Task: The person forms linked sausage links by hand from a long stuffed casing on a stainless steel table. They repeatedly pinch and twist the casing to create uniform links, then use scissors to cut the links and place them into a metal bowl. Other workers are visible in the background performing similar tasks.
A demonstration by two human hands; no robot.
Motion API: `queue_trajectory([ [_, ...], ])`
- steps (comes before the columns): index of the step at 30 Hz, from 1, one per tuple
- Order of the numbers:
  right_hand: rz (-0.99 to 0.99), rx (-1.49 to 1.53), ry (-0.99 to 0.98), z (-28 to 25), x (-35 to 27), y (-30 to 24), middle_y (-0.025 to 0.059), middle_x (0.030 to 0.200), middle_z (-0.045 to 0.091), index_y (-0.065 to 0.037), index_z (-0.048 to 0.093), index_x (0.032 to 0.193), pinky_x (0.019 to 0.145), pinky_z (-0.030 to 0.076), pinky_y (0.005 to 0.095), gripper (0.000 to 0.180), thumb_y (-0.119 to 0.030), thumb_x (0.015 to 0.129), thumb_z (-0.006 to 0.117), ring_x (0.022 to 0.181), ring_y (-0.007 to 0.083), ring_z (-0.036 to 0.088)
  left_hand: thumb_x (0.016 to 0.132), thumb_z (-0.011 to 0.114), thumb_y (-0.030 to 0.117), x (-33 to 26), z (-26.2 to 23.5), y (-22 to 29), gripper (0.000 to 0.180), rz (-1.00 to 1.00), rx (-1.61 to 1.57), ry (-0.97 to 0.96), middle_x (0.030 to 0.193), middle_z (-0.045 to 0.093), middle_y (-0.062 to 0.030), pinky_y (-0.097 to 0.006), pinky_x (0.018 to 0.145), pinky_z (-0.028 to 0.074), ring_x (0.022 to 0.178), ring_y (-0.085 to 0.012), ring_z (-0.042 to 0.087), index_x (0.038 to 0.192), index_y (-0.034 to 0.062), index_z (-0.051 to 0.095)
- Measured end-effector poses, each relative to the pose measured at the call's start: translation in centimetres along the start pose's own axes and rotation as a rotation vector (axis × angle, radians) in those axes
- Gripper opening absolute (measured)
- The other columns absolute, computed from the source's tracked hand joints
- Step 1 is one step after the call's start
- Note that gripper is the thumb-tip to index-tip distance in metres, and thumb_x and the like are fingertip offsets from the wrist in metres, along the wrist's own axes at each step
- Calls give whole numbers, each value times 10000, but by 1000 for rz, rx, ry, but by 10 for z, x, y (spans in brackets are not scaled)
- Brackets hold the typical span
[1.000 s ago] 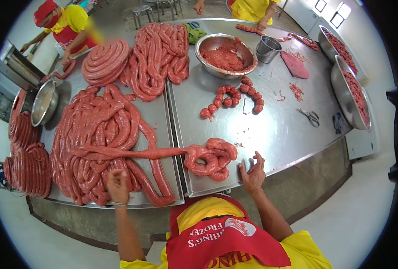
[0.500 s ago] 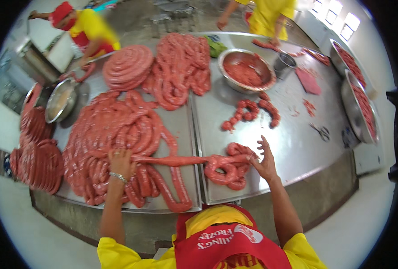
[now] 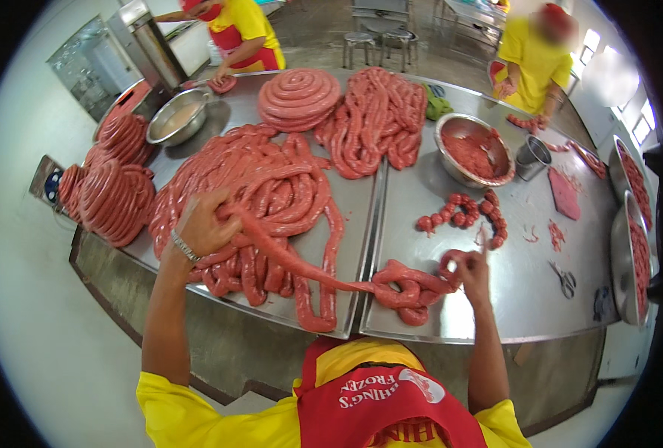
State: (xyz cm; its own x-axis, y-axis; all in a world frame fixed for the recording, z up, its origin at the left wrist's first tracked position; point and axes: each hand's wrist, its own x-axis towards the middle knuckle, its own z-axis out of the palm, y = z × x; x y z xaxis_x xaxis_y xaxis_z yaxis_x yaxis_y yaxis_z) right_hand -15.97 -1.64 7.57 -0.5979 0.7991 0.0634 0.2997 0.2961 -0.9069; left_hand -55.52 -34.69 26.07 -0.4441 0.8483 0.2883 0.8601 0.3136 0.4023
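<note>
My left hand (image 3: 208,222) is closed around a long raw sausage rope (image 3: 290,263), lifted above the front of a large sausage heap (image 3: 234,168). From there the rope slants down across the seam between two steel tabletops to a knotted bunch of sausage (image 3: 402,290) on the right one. At the bunch's right side, my right hand (image 3: 472,275) pinches a sausage end between thumb and fingers, its index finger pointing up. Just beyond lie short tied sausage links (image 3: 458,213).
A steel bowl of ground meat (image 3: 475,149) stands behind the links, beside a metal cup (image 3: 531,157). Scissors (image 3: 563,280) and a pink cloth-like piece (image 3: 564,193) lie at right. Coiled sausages (image 3: 299,101) sit farther back. Two co-workers (image 3: 245,37) stand across the tables.
My left hand has closed on the rope and raised it off the heap. My right hand has gone from spread fingers to a pinch on the sausage end. The view has shifted.
</note>
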Motion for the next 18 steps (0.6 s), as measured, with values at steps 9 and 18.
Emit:
queue_trajectory([
  [9, -15, 273, 502, -91, -62, -28, 54, 932, 607, -160, 136, 1543, 893, 462, 337, 800, -157, 927, 648, 919, 142, 576, 712, 672, 130, 61, 31, 136, 173, 223, -415, 339, 657, 571, -145, -421, 554, 469, 610, -335, 601, 728, 61, 514],
  [18, 395, 36, 765, -55, -172, 53, 108, 1036, 565, -245, 182, 1530, 586, 508, 243, 823, -234, 889, 698, 794, 149, 594, 790, 650, 186, -43, 247, 75, 297, 198, -564, -59, 1159, 580, -163, -478, 931, 446, 1077, -383, 563, 1053, 61, 590],
])
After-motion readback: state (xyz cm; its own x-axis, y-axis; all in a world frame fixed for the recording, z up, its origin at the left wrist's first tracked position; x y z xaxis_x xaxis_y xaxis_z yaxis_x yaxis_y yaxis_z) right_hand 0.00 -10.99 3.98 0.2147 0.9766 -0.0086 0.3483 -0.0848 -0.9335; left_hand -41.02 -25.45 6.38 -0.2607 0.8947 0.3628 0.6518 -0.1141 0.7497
